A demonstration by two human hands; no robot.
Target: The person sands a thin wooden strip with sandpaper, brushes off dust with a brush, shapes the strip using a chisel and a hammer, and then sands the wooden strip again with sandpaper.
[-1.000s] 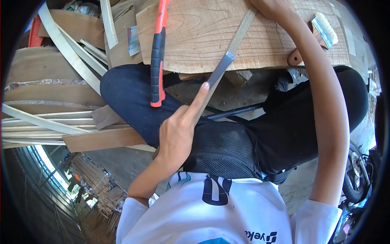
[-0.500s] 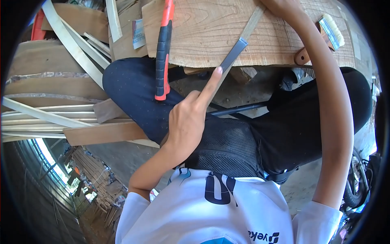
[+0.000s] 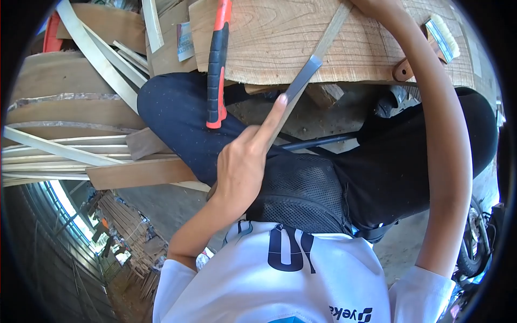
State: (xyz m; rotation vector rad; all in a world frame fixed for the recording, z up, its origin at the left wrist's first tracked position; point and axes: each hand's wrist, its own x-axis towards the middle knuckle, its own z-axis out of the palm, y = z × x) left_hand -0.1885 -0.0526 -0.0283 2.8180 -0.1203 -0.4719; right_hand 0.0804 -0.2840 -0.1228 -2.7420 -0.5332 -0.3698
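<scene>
Hands, two of them in the head view, and both at one thin wooden strip [image 3: 335, 29] that slants across the near edge of the one broad slab [image 3: 280, 40]! Left hand [image 3: 240, 169], short of that edge: fingers curled narrow around the strip, one index finger stretched out straight, its tip pressing one flat grey piece [image 3: 302, 79] lying along the strip and reaching just over the slab's edge. Right hand [image 3: 371, 5], over the slab's far part: it meets the strip's other end, but the frame cuts off its fingers, so how they grip, I can't tell. Now the slab itself: one red-and-black handle [image 3: 216, 70] at its left end, poking past the near edge; one pale-bristled brush [image 3: 441, 39] at its right end. Just beyond the slab's left end, one blue-and-white packet [image 3: 185, 42]!
</scene>
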